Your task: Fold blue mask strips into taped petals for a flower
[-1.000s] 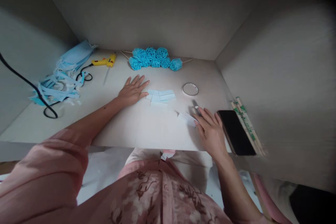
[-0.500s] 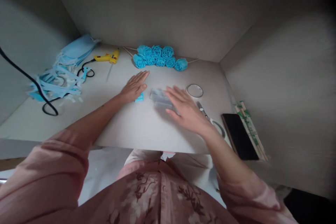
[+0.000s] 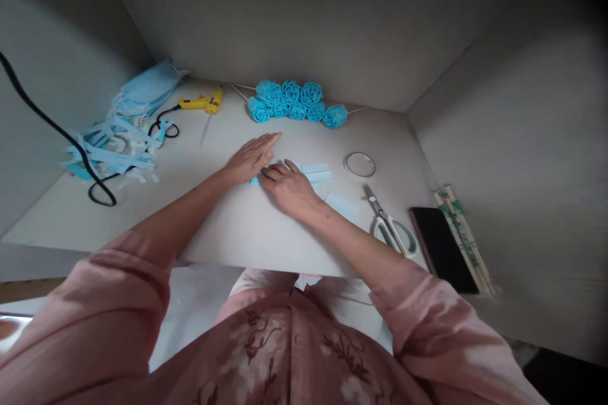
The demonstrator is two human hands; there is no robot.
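Note:
My left hand (image 3: 251, 159) rests on the tabletop with its fingers stretched out and nothing gripped. Right beside it, my right hand (image 3: 289, 188) lies palm down, fingers apart, its tips close to the left thumb. A small bright blue piece (image 3: 254, 180) peeks out between the two hands, mostly covered. Just right of my right hand is a pale blue pleated piece of mask fabric (image 3: 317, 172). Another pale blue piece (image 3: 342, 204) lies by my right wrist.
Blue rose-like flowers (image 3: 291, 101) on sticks line the back wall. At left are a yellow glue gun (image 3: 202, 102), face masks (image 3: 149, 90), cut blue strips (image 3: 111, 149) and a black cord (image 3: 61, 130). At right lie a ring (image 3: 360, 164), scissors (image 3: 382, 215), a phone (image 3: 443, 250) and wooden sticks (image 3: 463, 234).
My right hand has moved left and down onto the table beside my left hand. The pale pieces show more clearly to its right. The left hand stays nearly in place.

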